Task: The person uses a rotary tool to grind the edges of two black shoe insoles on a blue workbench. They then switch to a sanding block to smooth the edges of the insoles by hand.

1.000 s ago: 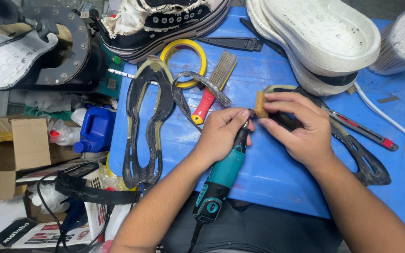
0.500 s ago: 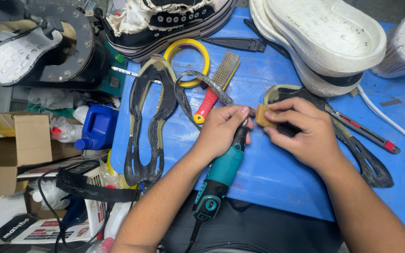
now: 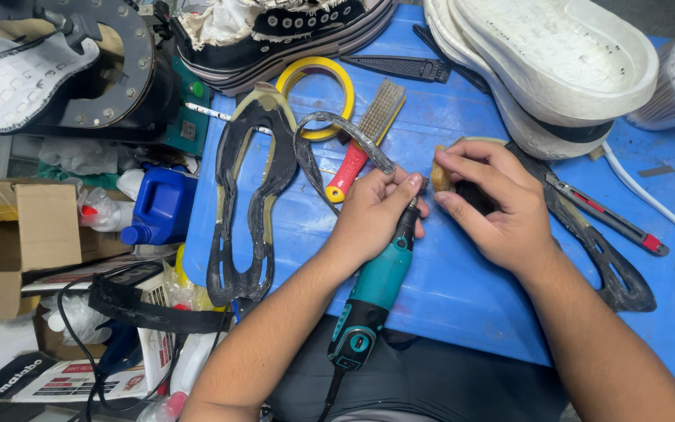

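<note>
My left hand (image 3: 373, 215) grips a teal and black rotary tool (image 3: 375, 289) with its tip pointing up toward the other hand. My right hand (image 3: 494, 207) pinches a small tan sanding bit (image 3: 439, 176) at the tool's tip, over a dark worn shoe outsole strip (image 3: 615, 270) lying on the blue table (image 3: 447, 297). Left of my hands lies a black sole rim (image 3: 248, 195) with yellowed glue and a grey rubber strip (image 3: 337, 133).
A red-handled wire brush (image 3: 365, 144), a yellow tape ring (image 3: 316, 90), a black high-top sneaker (image 3: 283, 31), stacked white soles (image 3: 556, 62) and a red-tipped utility knife (image 3: 607, 215) lie on the table. Left of it stand a blue jug (image 3: 159, 205), cardboard boxes (image 3: 25, 234) and a shoe press (image 3: 64, 62).
Both hands stay together at the tool's tip; my right hand's fingers have shifted slightly on the tan bit. The view has drifted a little.
</note>
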